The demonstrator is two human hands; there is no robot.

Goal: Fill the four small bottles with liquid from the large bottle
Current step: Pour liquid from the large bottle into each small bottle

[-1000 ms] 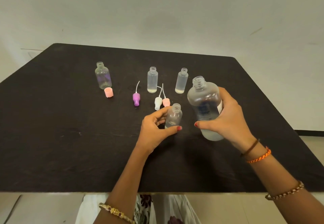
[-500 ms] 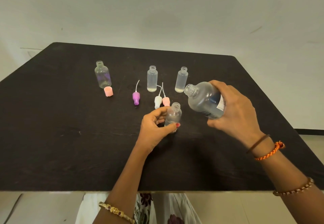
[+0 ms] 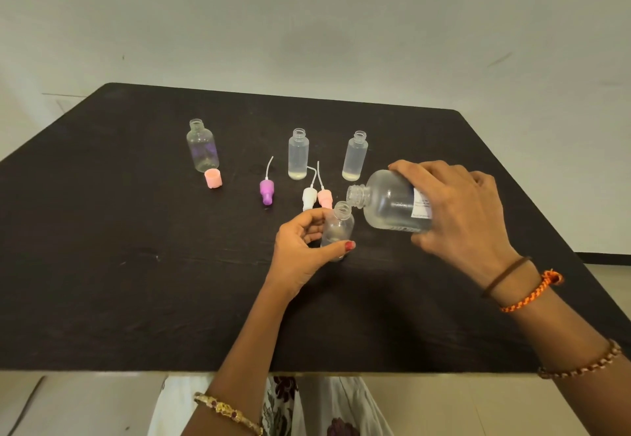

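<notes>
Fingers of the right hand curl round the large bottle, tilted, mouth at nine o'clock over the small bottle; left hand pinches that one upright on the surface. Both look light, smooth, slippery when wet; grip mid-body.

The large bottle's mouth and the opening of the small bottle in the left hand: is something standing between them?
Nothing visible does. The large bottle, tilted in the right hand, has its mouth right beside the uncapped small bottle that the left hand holds on the table. The white and pink nozzle caps lie behind it, outside the gap.
</notes>
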